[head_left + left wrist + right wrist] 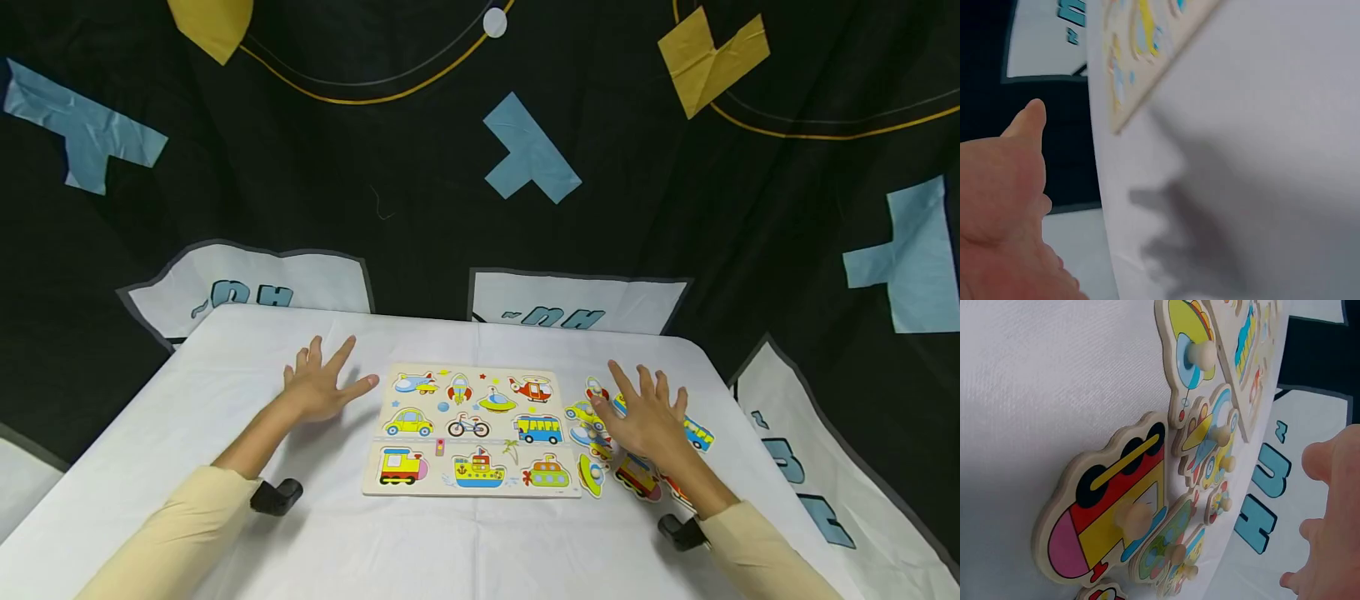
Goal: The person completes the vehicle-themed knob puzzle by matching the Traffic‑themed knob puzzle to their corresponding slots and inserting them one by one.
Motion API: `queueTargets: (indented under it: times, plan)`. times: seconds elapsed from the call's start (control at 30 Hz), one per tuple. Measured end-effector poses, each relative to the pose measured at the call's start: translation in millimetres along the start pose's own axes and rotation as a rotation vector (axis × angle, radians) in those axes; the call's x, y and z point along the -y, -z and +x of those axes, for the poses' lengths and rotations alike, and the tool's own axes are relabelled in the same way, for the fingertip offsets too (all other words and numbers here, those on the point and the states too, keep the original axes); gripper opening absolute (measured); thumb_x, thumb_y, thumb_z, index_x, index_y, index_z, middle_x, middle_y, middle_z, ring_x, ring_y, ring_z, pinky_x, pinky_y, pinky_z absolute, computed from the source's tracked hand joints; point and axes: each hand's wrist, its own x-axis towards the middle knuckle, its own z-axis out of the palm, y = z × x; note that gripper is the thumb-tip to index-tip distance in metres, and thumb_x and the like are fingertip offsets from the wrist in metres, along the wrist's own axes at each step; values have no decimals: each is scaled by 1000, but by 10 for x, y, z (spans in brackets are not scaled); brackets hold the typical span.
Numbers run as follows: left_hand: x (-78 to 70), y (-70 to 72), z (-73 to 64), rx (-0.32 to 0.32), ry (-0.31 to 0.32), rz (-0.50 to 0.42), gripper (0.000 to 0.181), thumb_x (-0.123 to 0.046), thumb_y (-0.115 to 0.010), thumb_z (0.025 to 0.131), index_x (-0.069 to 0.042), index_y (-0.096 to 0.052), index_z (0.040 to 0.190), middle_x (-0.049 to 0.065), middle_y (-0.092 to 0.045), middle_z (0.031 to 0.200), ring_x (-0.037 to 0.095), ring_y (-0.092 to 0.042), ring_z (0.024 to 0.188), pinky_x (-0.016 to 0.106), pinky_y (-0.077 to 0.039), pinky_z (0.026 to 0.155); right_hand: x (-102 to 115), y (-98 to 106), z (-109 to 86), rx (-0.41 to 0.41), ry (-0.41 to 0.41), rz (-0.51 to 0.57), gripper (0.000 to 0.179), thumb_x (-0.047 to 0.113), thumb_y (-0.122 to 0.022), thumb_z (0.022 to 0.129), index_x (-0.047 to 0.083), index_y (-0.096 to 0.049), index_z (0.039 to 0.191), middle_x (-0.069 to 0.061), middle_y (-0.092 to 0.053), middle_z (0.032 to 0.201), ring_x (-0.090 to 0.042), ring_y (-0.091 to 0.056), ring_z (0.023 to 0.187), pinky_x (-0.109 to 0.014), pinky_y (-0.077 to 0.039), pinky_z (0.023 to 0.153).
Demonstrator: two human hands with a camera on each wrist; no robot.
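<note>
A wooden peg puzzle board (517, 492) with printed vehicles lies flat on the white table. My left hand (318, 390) is raised beside its left edge, fingers spread, holding nothing; its shadow falls on the cloth in the left wrist view. Over the loose puzzle pieces right of the board hovers my right hand (647, 421), fingers spread and nothing held. Beneath and around it lie a train piece (1113, 512), a flying saucer piece (1185, 356), an airplane piece (1200, 437), a car piece (581, 412) and a bus piece (699, 435), with round wooden knobs. The hand partly hides several pieces.
A white cloth (420, 550) covers the table, whose far edge (420, 317) meets a black backdrop (420, 217) with blue and yellow patches. Black wrist mounts (277, 497) show below both hands.
</note>
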Motion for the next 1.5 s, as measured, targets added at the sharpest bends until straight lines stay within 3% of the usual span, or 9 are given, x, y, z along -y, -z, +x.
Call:
queueTargets:
  times: [0.13, 0.33, 0.5, 0.67, 0.73, 0.87, 1.07, 1.27, 1.5]
  plan:
    - [-109, 5, 9, 76, -14, -60, 95, -68, -45, 97, -10, -8, 163, 44, -1, 160, 65, -8, 146, 79, -21, 108, 13, -2, -7, -5, 9, 15, 79, 62, -41, 100, 21, -18, 164, -34, -13, 163, -60, -4, 149, -78, 6, 111]
    - [-208, 6, 2, 193, 24, -262, 102, -73, -45, 94, -11, -4, 164, 33, -16, 164, 54, -20, 149, 71, -25, 113, 48, -17, -26, -18, 46, 57, 81, 61, -45, 99, 21, -19, 163, -34, -20, 161, -59, -11, 147, -80, -2, 109]
    - [-197, -63, 33, 185, 76, -378, 98, -66, -54, 95, -3, -19, 161, 29, -43, 153, 45, -46, 139, 63, -35, 112, 67, -45, -35, -62, 79, 94, 83, 52, -60, 95, 21, -23, 162, -33, -33, 156, -55, -27, 142, -79, -16, 106]
    - [-163, -163, 86, 177, 147, -471, 91, -52, -64, 94, -2, -25, 160, 23, -60, 140, 29, -67, 108, 55, -43, 105, 55, -65, -25, -45, 81, 193, 85, 44, -67, 94, 20, -23, 162, -28, -38, 157, -54, -38, 140, -75, -32, 105]
    - [-150, -198, 98, 169, 156, -476, 89, -48, -67, 94, -1, -26, 159, 22, -66, 132, 24, -67, 99, 53, -45, 102, 51, -59, -26, -16, 65, 248, 85, 44, -68, 94, 20, -24, 162, -26, -36, 159, -54, -38, 141, -73, -36, 104]
    - [-134, -269, 109, 153, 181, -480, 86, -39, -70, 93, -1, -28, 158, 22, -68, 128, 22, -68, 96, 53, -46, 101, 32, -47, -23, 28, 31, 324, 82, 43, -72, 92, 19, -32, 159, -27, -43, 155, -52, -46, 137, -68, -45, 99]
    - [-116, -354, 121, 109, 193, -514, 84, -26, -73, 90, -1, -30, 158, 23, -66, 129, 22, -71, 96, 50, -49, 97, -1, -75, -35, 24, 22, 446, 67, 28, -79, 88, 11, -52, 146, -23, -66, 128, -37, -64, 112, -51, -53, 92]
    - [-93, -423, 144, 55, 194, -528, 77, -20, -74, 88, 0, -38, 154, 20, -71, 121, 21, -71, 93, 42, -51, 90, -23, -112, -59, 27, 9, 493, 54, 23, -83, 84, 7, -65, 132, -8, -71, 100, -22, -65, 92, -31, -51, 77]
    - [-90, -481, 186, 14, 201, -559, 62, -17, -77, 86, 3, -56, 140, 11, -76, 98, 16, -67, 80, 27, -50, 74, -23, -140, -77, 52, -6, 504, 42, 22, -83, 84, 5, -70, 121, -6, -69, 93, -19, -62, 84, -28, -48, 69]
